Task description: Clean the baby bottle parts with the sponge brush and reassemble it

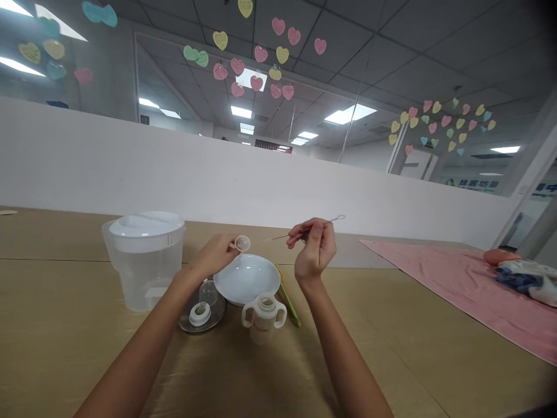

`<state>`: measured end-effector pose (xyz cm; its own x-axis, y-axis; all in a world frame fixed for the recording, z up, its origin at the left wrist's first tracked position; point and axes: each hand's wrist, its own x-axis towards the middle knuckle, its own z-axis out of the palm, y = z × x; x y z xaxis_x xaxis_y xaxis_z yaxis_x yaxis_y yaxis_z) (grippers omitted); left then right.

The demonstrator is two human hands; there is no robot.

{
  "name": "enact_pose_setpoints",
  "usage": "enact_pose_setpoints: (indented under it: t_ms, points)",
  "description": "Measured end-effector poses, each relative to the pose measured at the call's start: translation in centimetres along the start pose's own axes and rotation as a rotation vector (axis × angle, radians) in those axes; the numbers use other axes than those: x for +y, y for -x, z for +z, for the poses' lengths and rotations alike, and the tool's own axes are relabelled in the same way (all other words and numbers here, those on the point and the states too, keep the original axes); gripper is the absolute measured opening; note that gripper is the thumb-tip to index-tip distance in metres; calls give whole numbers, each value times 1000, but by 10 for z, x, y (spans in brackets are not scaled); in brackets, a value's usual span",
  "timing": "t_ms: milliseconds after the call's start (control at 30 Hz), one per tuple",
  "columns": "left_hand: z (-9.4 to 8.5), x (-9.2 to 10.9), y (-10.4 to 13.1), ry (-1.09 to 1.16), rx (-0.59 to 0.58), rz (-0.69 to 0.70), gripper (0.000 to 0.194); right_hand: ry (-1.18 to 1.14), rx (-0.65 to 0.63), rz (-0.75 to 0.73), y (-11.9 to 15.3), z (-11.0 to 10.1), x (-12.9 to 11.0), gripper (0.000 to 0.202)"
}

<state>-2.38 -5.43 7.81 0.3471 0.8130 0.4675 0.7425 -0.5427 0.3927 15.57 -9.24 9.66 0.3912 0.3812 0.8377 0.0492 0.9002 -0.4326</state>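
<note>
- Bare forearms, left (161, 331) and right (343, 354), reach in from seven and five o'clock, flanking the crockery; a sweep inward from either could knock something over.
- Beyond them, the room: a dark panelled ceiling (444, 29) with bright lights, glass dotted with heart-shaped notes (278, 26), and a white partition (217, 186) behind the surface.
- Tan and smooth, the surface (391, 348) shows seams; a light part, if dropped, might roll away.
- Pink cloth (456, 284) spreads at three o'clock, bearing a bundled cloth (531, 281).
- Lidded clear pitcher (148, 261) stands at nine o'clock from the bowl, near the left forearm; an elbow swing might bump it.
- White bowl (246, 278) sits centrally, below and between the hands; a loosened grip could drop something into it.
- Round metal tray (217, 316), at eight o'clock, carries a white collar (200, 314) and a clear dome (208, 292).
- Two-handled bottle (263, 325), upright and open at five o'clock, could tip if a wrist catches a handle.
- Green-handled tool (292, 309) lies at four o'clock, beside the bowl.
- Right hand (315, 255), two o'clock: fingers closed on a thin wire tool (278, 237), tip pointing left; poor aim could miss or scratch the part opposite.
- Left hand (213, 255), eleven o'clock: fingers pinch a small clear round part (242, 243), which might slip if wet.
</note>
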Motion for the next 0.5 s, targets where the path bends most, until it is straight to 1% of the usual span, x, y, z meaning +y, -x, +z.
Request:
enact_pose_setpoints:
  t_ms: [67,100,167,233,300,400,500]
  points:
    - [5,3,-1,80,-11,62,18,25,63,-142,7,9,-8,28]
    - [6,5,-1,106,-10,82,17,48,53,-192,11,12,-8,28]
    - [7,8,-1,169,-4,103,16,108,-19,-261,20,13,-2,26]
    - [7,10,-1,259,-12,107,16,164,-83,-300,26,12,8,25]
    - [7,11,0,305,-21,105,17,206,-99,-305,28,9,17,25]
    - [6,12,1,251,-12,123,17,238,-98,-321,28,7,20,23]
    - [6,12,1,207,2,145,18,230,-130,-378,28,6,20,21]
